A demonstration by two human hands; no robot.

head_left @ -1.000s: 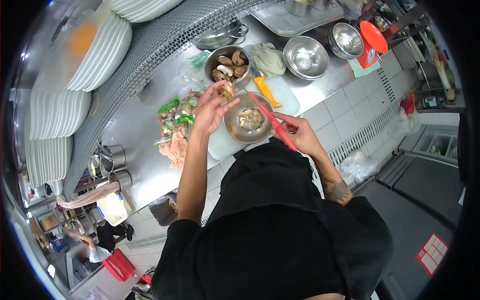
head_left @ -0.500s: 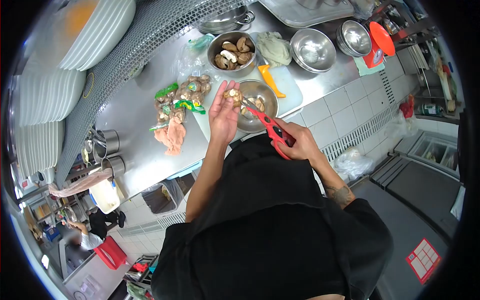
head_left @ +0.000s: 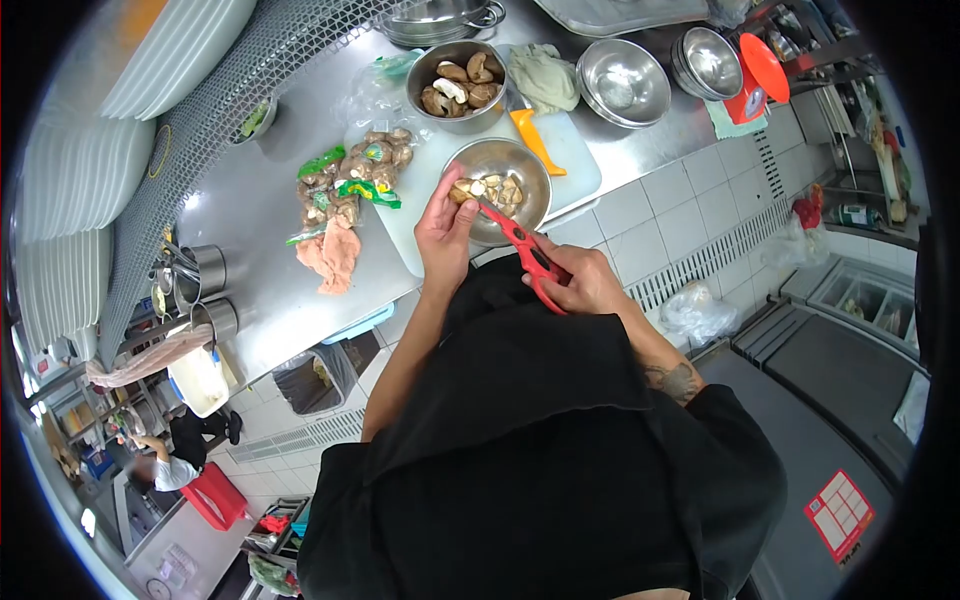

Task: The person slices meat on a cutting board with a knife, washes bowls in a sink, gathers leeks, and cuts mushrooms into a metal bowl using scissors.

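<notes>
Two bare hands work over a steel bowl [head_left: 530,175] of cut mushroom pieces on a white cutting board [head_left: 575,165], which lies on a steel table [head_left: 250,215]. The left hand [head_left: 445,225] has its grip clamped on a mushroom [head_left: 461,192], held at the bowl's near rim, while the right hand [head_left: 578,285] has its grip closed around the handles of red scissors [head_left: 520,250], whose blades point at the mushroom. Behind the board, a second bowl [head_left: 458,85] holds whole mushrooms, with an orange-handled knife [head_left: 535,140] just beside it. A torn bag of mushrooms [head_left: 350,185] lies to the left of the board, near a pink cloth [head_left: 330,255]. Stacked white plates [head_left: 70,170] line the shelf behind mesh.
</notes>
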